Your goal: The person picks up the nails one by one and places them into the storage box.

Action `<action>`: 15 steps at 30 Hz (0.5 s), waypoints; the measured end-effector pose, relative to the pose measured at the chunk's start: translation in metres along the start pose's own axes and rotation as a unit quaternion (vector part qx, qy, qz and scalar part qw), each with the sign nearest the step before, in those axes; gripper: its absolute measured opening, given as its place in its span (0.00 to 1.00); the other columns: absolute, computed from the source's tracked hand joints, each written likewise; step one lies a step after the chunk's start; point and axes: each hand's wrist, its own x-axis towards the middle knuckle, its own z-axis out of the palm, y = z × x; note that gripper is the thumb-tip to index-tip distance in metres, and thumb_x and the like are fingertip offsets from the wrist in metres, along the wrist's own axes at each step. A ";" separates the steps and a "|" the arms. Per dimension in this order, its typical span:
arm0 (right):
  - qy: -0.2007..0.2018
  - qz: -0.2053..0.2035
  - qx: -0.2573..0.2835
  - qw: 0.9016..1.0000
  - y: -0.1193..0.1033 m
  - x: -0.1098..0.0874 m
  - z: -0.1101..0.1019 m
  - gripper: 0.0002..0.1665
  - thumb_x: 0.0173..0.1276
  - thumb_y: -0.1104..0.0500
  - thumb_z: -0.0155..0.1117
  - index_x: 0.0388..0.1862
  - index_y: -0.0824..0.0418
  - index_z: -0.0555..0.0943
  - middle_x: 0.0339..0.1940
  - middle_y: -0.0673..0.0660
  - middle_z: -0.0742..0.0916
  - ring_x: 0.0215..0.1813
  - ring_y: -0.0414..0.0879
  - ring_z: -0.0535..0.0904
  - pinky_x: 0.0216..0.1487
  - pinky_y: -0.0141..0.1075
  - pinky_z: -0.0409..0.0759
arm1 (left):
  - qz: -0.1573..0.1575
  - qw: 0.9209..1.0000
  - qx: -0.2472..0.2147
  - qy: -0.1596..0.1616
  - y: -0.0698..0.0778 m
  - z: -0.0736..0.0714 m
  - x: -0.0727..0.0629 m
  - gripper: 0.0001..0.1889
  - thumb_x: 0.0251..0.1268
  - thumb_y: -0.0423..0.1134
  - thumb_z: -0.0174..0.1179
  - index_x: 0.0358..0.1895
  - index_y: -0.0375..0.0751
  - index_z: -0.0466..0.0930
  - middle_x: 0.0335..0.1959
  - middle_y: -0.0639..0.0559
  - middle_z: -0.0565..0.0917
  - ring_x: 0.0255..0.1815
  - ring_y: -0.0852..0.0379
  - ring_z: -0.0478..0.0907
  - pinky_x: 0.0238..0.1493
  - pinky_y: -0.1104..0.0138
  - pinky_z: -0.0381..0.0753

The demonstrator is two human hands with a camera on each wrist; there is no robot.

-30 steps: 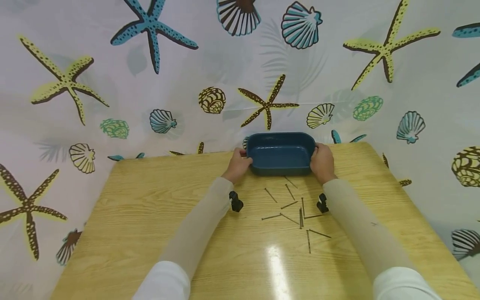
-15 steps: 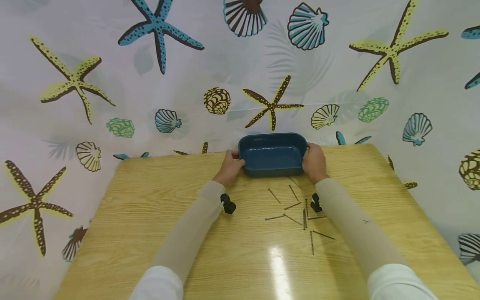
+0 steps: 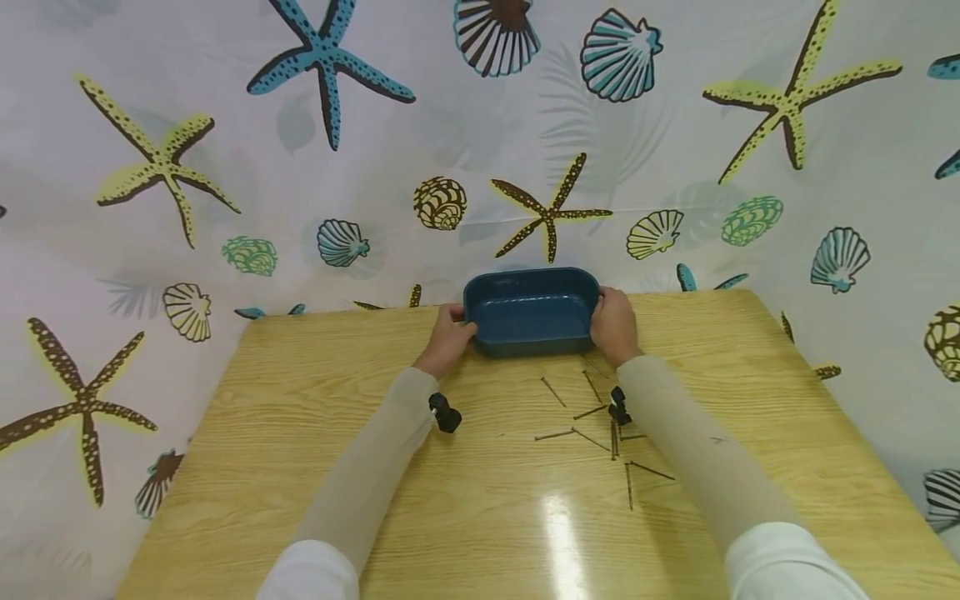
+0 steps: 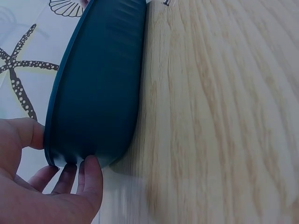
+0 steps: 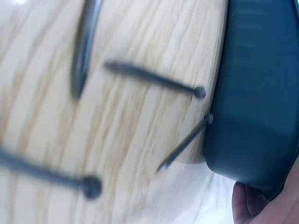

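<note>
A dark blue rectangular dish with rounded corners stands near the table's back edge, nothing visible inside it. My left hand grips its left end; in the left wrist view the thumb is at the rim and the fingers press the outer end wall. At the other end, my right hand holds the dish; its fingers are mostly out of sight in the right wrist view, where only some show below the dish's corner. Several loose nails lie scattered on the table in front of the dish.
The wooden table ends just behind the dish, against a hanging cloth printed with starfish and shells. One nail lies close to the dish's front wall in the right wrist view. My right forearm passes beside the nails.
Both hands have shifted the dish to the left along the back of the table, keeping their hold on its ends. The nails have stayed in place while the head view has turned slightly left.
</note>
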 end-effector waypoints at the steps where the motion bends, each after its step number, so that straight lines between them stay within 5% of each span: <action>1: 0.000 0.000 0.001 1.000 -0.002 0.000 0.002 0.22 0.75 0.64 0.37 0.58 0.75 0.70 0.52 0.71 0.77 0.56 0.63 0.72 0.55 0.51 0.69 | -0.001 1.000 -0.001 0.002 -0.001 -0.002 -0.001 0.19 0.64 0.34 0.51 0.56 0.36 0.59 0.55 0.44 0.65 0.50 0.52 0.68 0.48 0.61 0.70; 15: -0.028 -0.014 0.019 0.999 -0.041 -0.006 0.029 0.21 0.75 0.63 0.39 0.59 0.73 0.69 0.52 0.69 0.77 0.56 0.61 0.72 0.56 0.49 0.69 | -0.013 0.999 -0.031 0.009 -0.014 -0.050 -0.016 0.20 0.65 0.34 0.49 0.58 0.34 0.56 0.59 0.41 0.62 0.52 0.50 0.66 0.50 0.60 0.68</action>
